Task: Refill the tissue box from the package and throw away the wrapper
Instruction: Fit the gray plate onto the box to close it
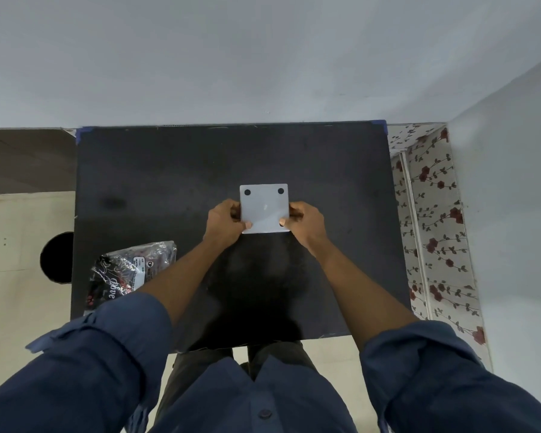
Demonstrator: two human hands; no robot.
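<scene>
Here, both hands, left (226, 222) and right (304, 220), clasp the white tissue box (264, 208) at mid-tabletop (169, 182); the crumpled package (128, 270) lies near-left, closer to the left hand.

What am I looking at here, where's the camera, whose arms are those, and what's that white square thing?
There is no machine here. A person wears a camera on the head, so this single picture looks down their own arms. The left hand and right hand grip opposite sides of a white square box, apparently the tissue box turned bottom-up, with dark round feet at its corners. It sits over a black table. The glossy dark tissue package lies untouched at the table's near left. Blue rolled sleeves fill the foreground.
</scene>
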